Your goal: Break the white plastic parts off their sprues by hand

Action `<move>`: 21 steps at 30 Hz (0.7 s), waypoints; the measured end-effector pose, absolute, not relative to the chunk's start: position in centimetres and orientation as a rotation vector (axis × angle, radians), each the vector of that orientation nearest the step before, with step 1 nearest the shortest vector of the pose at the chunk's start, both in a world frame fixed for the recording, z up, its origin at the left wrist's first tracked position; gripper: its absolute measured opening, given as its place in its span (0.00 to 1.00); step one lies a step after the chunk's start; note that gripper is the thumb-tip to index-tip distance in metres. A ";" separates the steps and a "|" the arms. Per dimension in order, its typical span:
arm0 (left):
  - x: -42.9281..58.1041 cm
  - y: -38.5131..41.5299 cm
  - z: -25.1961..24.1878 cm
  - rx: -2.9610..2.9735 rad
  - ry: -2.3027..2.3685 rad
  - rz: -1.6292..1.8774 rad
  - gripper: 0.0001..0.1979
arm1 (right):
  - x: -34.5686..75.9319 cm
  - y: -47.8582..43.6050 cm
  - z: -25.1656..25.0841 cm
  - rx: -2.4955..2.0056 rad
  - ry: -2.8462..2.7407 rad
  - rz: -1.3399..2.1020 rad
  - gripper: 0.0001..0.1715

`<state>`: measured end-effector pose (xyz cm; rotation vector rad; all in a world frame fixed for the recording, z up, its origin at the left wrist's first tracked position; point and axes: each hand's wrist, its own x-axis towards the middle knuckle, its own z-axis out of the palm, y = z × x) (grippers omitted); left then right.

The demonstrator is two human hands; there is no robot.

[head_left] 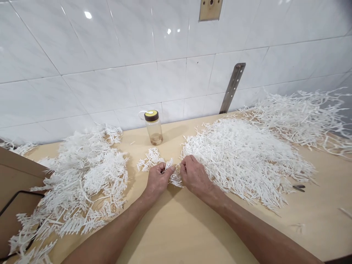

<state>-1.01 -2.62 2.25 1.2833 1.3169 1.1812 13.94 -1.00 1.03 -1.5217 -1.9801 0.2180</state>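
Near the middle of the table, my left hand (160,178) pinches a small bunch of white, branching plastic-looking sprigs (176,179) between thumb and fingers. Close on its right is my right hand (194,172), its fingers closed at the edge of that bunch; whatever lies between those fingertips is too small to make out. A little cluster of the same white sprigs (150,159) rests just behind my left hand. The big heap of loose white pieces (242,157) begins right beside my right hand.
Another tangled white pile (90,179) covers the table's left side, by a brown box (19,198). A lidded bottle (154,128) stands near the tiled wall. Longer white strands (302,113) lie at the back right. A small dark tool (299,187) sits beside the heap. A metal bracket (232,88) leans upright.
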 end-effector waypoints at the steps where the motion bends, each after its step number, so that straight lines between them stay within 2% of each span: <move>1: -1.1 -2.6 2.1 1.277 1.311 1.183 0.23 | 14.1 -1.0 1.1 -1.508 -1.949 0.292 0.06; 5: -1.4 -2.4 1.4 1.230 1.290 1.163 0.23 | 15.0 -0.8 1.4 -1.407 -1.824 0.689 0.05; 7: -1.5 -2.3 1.3 1.212 1.278 1.155 0.23 | 15.3 -0.7 1.4 -1.351 -1.772 0.812 0.10; 9: -1.5 -2.3 1.3 1.203 1.271 1.151 0.23 | 15.4 -0.5 1.4 -1.320 -1.762 0.843 0.13; 14: -1.4 -2.5 1.8 1.189 1.290 1.157 0.24 | 15.3 -0.7 1.7 -1.277 -1.776 0.794 0.11; 21: -1.3 -2.6 2.2 1.178 1.329 1.171 0.25 | 15.2 -1.5 2.6 -1.295 -1.747 0.959 0.13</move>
